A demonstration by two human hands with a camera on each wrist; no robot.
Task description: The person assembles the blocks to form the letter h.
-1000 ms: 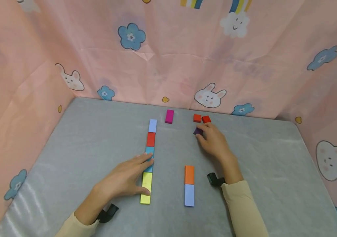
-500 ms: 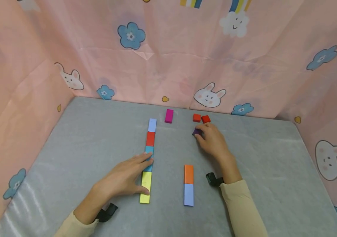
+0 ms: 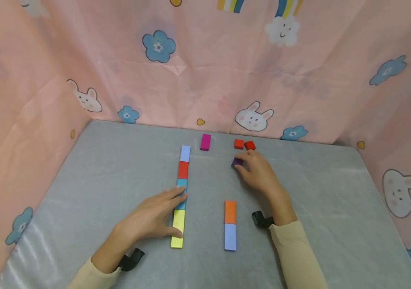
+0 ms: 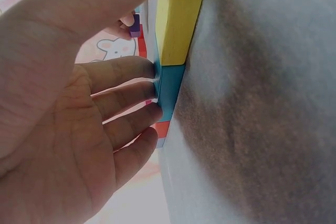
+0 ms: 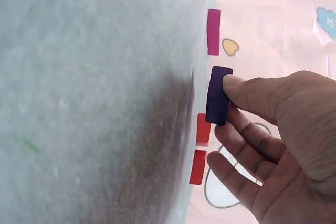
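Observation:
In the head view my right hand point(image 3: 259, 170) pinches a small dark purple block point(image 3: 237, 161) between thumb and fingers, toward the back of the table. Seen from the right wrist, that purple block point(image 5: 219, 95) has the thumb on its face and fingertips at its lower end. My left hand point(image 3: 151, 214) lies along a straight row of blocks, its fingers extended. Its fingertips touch the blue block point(image 4: 170, 90) and its thumb is over the yellow block point(image 3: 178, 220). A red block point(image 3: 183, 170) and a periwinkle block point(image 3: 185, 153) continue the row away from me.
An orange block point(image 3: 230, 212) and a periwinkle block point(image 3: 230, 237) lie end to end, right of the row. A magenta block point(image 3: 205, 142), an orange-red block point(image 3: 239, 144) and a red block point(image 3: 250, 145) sit near the back edge. Pink printed cloth point(image 3: 209, 80) surrounds the grey table point(image 3: 328, 192).
My right hand has shifted slightly to the left with the purple block in its grip. The left hand stays in place on the row.

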